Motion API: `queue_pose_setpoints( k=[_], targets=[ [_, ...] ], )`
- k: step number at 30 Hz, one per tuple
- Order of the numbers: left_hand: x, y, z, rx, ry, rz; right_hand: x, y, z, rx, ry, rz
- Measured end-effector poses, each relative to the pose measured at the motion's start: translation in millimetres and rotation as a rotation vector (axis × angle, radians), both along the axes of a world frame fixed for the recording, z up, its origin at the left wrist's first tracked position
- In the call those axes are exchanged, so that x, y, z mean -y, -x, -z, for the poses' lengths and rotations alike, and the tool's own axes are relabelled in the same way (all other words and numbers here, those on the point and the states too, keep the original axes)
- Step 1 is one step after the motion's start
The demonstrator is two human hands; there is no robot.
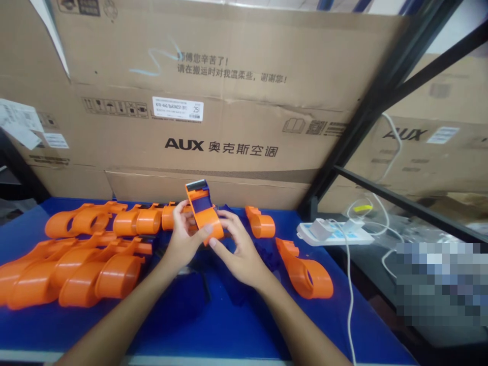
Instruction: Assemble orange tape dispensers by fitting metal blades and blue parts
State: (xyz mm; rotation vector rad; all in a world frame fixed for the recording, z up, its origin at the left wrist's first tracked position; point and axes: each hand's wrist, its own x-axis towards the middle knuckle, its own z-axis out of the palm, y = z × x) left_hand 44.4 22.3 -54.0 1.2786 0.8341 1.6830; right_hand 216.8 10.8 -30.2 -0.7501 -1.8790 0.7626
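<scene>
An orange tape dispenser (209, 221) with a dark blue piece and a black strip at its top end is held up over the table, tilted. My left hand (186, 235) is closed around its left side, thumb on the orange ring. On the other side my right hand (241, 247) grips the ring's lower right, thumb against the front and fingers behind. Below and behind my hands lie dark blue pieces (269, 258) and dark strips (206, 287), partly hidden by my hands and hard to tell apart from the blue surface.
Orange dispenser bodies (119, 274) stand in rows on the left of the blue table (236, 335). Two more dispensers (264, 226) stand at the right. A white power strip (343, 235) with cables lies by a black metal frame (353, 101). A large cardboard box (213, 127) stands behind.
</scene>
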Motion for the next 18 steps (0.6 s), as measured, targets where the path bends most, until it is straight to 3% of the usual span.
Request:
queue_pose_setpoints(
  k=[6,11,14,18],
  targets=[
    [1.6,1.0,-1.8,-0.066,-0.024,0.040,-2.6,2.3,-2.5,-0.055,-0.041,-0.019],
    [12.0,0.6,-10.2,-0.174,0.038,0.069,-9.7,-2.7,2.1,-0.126,-0.022,0.080],
    [33.0,12.2,-22.7,-0.428,0.054,-0.007,-12.5,-4.4,3.7,-0.142,-0.008,0.118],
    [71.6,59.6,-44.5,-0.945,-0.193,-0.235,-11.2,-3.7,3.6,-0.145,0.010,0.143]
  ],
)
